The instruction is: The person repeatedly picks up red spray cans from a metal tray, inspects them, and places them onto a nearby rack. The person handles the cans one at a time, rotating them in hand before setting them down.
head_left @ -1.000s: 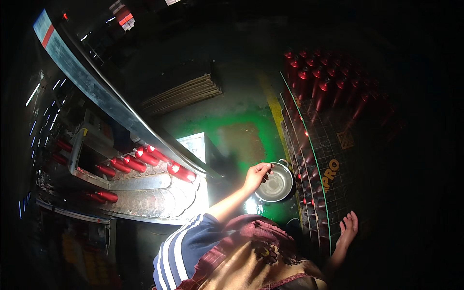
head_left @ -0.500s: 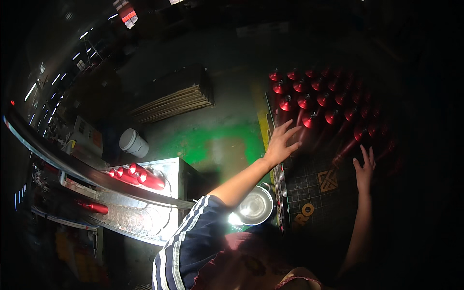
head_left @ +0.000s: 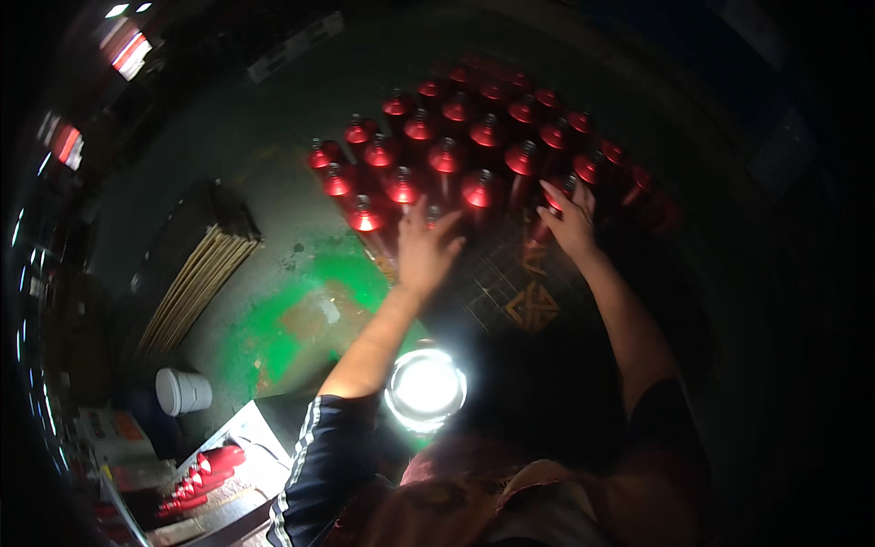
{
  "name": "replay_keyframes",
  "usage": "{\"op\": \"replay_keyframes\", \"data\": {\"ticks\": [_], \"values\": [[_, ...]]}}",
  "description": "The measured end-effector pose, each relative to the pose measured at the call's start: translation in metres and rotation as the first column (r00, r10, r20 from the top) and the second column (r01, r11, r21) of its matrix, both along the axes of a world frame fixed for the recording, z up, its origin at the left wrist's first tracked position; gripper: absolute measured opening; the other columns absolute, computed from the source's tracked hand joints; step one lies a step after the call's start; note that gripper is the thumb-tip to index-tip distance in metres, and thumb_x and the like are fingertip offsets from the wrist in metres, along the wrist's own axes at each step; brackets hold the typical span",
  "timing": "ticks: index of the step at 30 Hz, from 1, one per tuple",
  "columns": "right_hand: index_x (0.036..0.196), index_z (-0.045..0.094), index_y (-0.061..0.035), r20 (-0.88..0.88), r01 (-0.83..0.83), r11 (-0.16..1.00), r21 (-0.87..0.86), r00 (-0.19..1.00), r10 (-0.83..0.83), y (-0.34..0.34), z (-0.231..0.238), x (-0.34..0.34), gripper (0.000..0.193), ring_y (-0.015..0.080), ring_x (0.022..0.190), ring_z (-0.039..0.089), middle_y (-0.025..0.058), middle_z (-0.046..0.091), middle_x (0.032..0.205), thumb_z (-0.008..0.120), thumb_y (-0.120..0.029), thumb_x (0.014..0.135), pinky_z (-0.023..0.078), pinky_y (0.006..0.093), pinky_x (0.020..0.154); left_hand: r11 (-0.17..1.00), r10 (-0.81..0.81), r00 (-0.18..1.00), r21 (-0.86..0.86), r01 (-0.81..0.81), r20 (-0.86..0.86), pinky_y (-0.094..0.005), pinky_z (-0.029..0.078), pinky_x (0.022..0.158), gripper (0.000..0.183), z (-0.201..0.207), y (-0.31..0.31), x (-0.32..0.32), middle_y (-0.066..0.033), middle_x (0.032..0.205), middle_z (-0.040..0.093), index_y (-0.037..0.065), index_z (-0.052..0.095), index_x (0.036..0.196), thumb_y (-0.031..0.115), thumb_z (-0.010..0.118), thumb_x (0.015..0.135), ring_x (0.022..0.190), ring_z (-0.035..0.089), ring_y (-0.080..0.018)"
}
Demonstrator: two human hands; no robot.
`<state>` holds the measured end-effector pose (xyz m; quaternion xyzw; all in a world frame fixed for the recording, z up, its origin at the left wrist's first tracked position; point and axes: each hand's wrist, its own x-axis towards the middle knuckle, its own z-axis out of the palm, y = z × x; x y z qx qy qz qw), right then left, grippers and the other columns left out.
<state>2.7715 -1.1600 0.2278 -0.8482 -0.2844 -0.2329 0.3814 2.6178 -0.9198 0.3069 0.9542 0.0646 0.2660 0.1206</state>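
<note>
Several red metal canisters with dark caps stand in tight rows on a dark gridded mat. My left hand reaches to the near row with fingers spread, its fingertips against a small canister top and beside a bright red canister. My right hand is further right, with its fingers curled around the top of a red canister at the edge of the rows. Both forearms stretch forward from the lower edge.
A shiny metal bowl glares below my left forearm. The floor has a green painted patch. A stack of wooden slats, a white bucket and more red canisters on a machine lie to the left.
My left hand left the metal bowl and reached forward to the canister rows. My right hand moved up from the mat onto a canister. The view swung toward the rows.
</note>
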Motion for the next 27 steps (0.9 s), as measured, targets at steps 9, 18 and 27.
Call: {"op": "replay_keyframes", "data": {"ticks": [9, 18, 27], "values": [[0.121, 0.064, -0.0301, -0.108, 0.106, 0.987, 0.118, 0.990, -0.093, -0.045, 0.011, -0.041, 0.047, 0.0404, 0.129, 0.042, 0.0133, 0.037, 0.147, 0.075, -0.013, 0.078, 0.043, 0.0460, 0.104, 0.996, -0.074, 0.997, -0.040, 0.075, 0.029, -0.0455, 0.048, 0.097, 0.045, 0.002, -0.044, -0.038, -0.0135, 0.142, 0.044, 0.027, 0.067, 0.118, 0.026, 0.080, 0.075, 0.122, 0.044, -0.0376], [0.132, 0.058, -0.0061, -0.407, 0.020, 0.754, 0.656, 0.851, 0.331, -0.136, -0.007, -0.181, 0.047, 0.0247, 0.128, 0.048, 0.0095, 0.053, 0.134, 0.067, -0.005, 0.086, 0.036, 0.0348, 0.109, 0.788, 0.018, 1.000, -0.615, -0.026, -0.020, -0.0382, 0.045, 0.103, 0.049, 0.001, -0.032, -0.215, -0.0129, 0.133, 0.056, 0.012, 0.064, 0.127, 0.026, 0.079, 0.082, 0.122, 0.054, -0.0253], [0.143, 0.044, -0.0114, -0.316, 0.506, 0.280, 0.816, -0.016, 0.949, -0.006, -0.077, -0.439, 0.047, 0.0198, 0.114, 0.057, 0.0082, 0.060, 0.124, 0.046, -0.026, 0.098, 0.044, 0.0370, 0.102, -0.152, -0.050, 0.994, -0.983, -0.106, -0.099, -0.0366, 0.049, 0.092, 0.038, -0.093, 0.079, -0.457, -0.0074, 0.112, 0.062, 0.007, 0.055, 0.123, 0.032, 0.062, 0.094, 0.105, 0.060, -0.0201]]}}
